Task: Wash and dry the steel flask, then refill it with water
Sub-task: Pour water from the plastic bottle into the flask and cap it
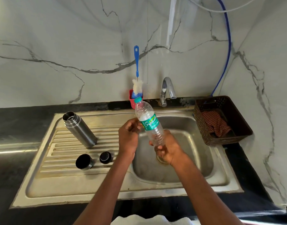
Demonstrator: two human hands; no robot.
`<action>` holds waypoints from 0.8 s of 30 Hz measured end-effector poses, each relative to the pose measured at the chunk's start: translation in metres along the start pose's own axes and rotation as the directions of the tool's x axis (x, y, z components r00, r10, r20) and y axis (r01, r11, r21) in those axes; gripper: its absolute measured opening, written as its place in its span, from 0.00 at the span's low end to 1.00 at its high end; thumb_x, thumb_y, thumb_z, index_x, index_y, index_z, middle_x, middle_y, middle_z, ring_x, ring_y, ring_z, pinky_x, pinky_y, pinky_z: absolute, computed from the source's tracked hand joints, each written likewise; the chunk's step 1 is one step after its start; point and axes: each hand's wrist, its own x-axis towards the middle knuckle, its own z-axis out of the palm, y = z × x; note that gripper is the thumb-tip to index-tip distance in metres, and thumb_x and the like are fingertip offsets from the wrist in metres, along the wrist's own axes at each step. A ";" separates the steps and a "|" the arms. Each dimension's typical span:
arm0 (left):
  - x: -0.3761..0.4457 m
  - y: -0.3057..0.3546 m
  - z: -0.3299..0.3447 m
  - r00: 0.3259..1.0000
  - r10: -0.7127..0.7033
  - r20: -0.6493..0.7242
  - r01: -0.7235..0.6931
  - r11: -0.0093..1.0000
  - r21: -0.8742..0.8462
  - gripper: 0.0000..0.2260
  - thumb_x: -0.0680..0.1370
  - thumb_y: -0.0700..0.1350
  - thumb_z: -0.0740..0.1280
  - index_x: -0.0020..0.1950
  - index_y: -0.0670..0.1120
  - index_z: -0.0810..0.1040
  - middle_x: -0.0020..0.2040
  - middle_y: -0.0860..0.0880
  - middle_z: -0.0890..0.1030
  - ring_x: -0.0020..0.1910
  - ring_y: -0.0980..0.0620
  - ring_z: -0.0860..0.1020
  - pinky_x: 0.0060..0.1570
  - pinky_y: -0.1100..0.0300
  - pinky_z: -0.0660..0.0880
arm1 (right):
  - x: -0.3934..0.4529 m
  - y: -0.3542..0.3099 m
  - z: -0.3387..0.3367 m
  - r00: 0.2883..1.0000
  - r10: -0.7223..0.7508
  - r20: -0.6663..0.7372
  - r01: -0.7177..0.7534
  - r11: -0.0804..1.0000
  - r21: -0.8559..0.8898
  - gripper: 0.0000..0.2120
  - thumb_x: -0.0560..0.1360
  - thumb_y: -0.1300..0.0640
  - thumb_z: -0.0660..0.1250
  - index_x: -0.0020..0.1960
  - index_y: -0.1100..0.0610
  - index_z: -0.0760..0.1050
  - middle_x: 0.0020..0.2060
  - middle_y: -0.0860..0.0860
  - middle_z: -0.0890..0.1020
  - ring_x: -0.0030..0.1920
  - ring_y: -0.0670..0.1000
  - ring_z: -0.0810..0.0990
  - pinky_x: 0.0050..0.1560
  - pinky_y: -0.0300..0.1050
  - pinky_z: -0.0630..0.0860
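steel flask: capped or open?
Open. The steel flask stands on the drainboard with its mouth bare; its cup and stopper sit apart in front.

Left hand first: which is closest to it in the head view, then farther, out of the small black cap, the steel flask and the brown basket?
From the left hand:
1. Small black cap, just left on the drainboard.
2. Steel flask, farther left, standing open.
3. Brown basket, far right on the counter.

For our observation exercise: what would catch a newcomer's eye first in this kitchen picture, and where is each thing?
First, the clear plastic water bottle with a green label and teal cap, held tilted over the sink basin by the left hand at its middle and the right hand at its base. Next, the open steel flask standing on the ribbed drainboard, left of the basin. Behind, a blue bottle brush rises from a red holder.
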 end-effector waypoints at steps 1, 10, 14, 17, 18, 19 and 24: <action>0.000 -0.001 -0.001 0.999 -0.030 0.031 0.031 0.999 -0.031 0.16 0.76 0.25 0.68 0.58 0.42 0.85 0.46 0.48 0.87 0.46 0.55 0.83 0.49 0.60 0.80 | 0.003 -0.004 -0.002 1.000 -0.007 -0.025 0.007 1.000 0.005 0.21 0.85 0.46 0.51 0.58 0.60 0.75 0.33 0.60 0.81 0.19 0.45 0.63 0.18 0.31 0.57; -0.006 -0.009 0.000 0.982 -0.177 0.060 0.182 0.979 -0.091 0.13 0.79 0.38 0.74 0.63 0.44 0.81 0.54 0.47 0.87 0.57 0.45 0.85 0.59 0.46 0.80 | 0.029 0.006 -0.018 0.996 -0.022 -0.088 -0.009 0.945 -0.328 0.29 0.85 0.36 0.51 0.53 0.59 0.78 0.44 0.64 0.87 0.25 0.52 0.77 0.25 0.36 0.69; 0.006 -0.011 -0.014 0.983 -0.183 0.005 0.182 0.977 -0.108 0.20 0.72 0.40 0.79 0.63 0.44 0.82 0.56 0.43 0.87 0.58 0.42 0.85 0.57 0.48 0.83 | 0.042 0.019 -0.011 0.953 -0.259 0.155 0.301 0.765 -0.569 0.31 0.76 0.25 0.58 0.57 0.49 0.82 0.51 0.46 0.86 0.50 0.50 0.84 0.45 0.46 0.81; 0.019 -0.008 -0.028 0.989 -0.146 0.032 0.149 0.985 -0.083 0.21 0.74 0.36 0.78 0.66 0.44 0.81 0.58 0.44 0.86 0.60 0.42 0.84 0.59 0.48 0.82 | 0.048 0.019 -0.001 0.864 -0.372 0.341 0.504 0.652 -0.567 0.21 0.75 0.33 0.70 0.62 0.43 0.81 0.55 0.42 0.86 0.58 0.45 0.84 0.59 0.46 0.79; 0.026 -0.007 -0.034 0.990 -0.134 0.048 0.137 0.988 -0.073 0.21 0.75 0.35 0.78 0.67 0.44 0.81 0.59 0.44 0.86 0.60 0.43 0.84 0.60 0.47 0.82 | 0.050 0.015 0.007 0.845 -0.383 0.373 0.534 0.609 -0.586 0.18 0.76 0.39 0.73 0.63 0.42 0.79 0.55 0.40 0.85 0.57 0.41 0.83 0.58 0.40 0.77; 0.034 -0.006 -0.040 0.990 -0.120 0.069 0.125 0.990 -0.062 0.21 0.75 0.35 0.77 0.68 0.44 0.80 0.60 0.45 0.86 0.61 0.44 0.84 0.60 0.48 0.82 | 0.052 0.010 0.014 0.827 -0.401 0.394 0.562 0.560 -0.609 0.19 0.75 0.44 0.76 0.64 0.41 0.78 0.55 0.37 0.85 0.57 0.38 0.81 0.56 0.35 0.75; 0.077 -0.001 -0.061 0.989 -0.112 0.099 0.113 0.994 -0.003 0.14 0.82 0.43 0.70 0.69 0.49 0.81 0.61 0.49 0.86 0.61 0.51 0.84 0.59 0.56 0.81 | 0.087 -0.007 0.062 0.794 -0.499 0.348 0.556 0.364 -0.747 0.29 0.66 0.45 0.83 0.65 0.47 0.78 0.56 0.45 0.80 0.55 0.45 0.80 0.55 0.40 0.77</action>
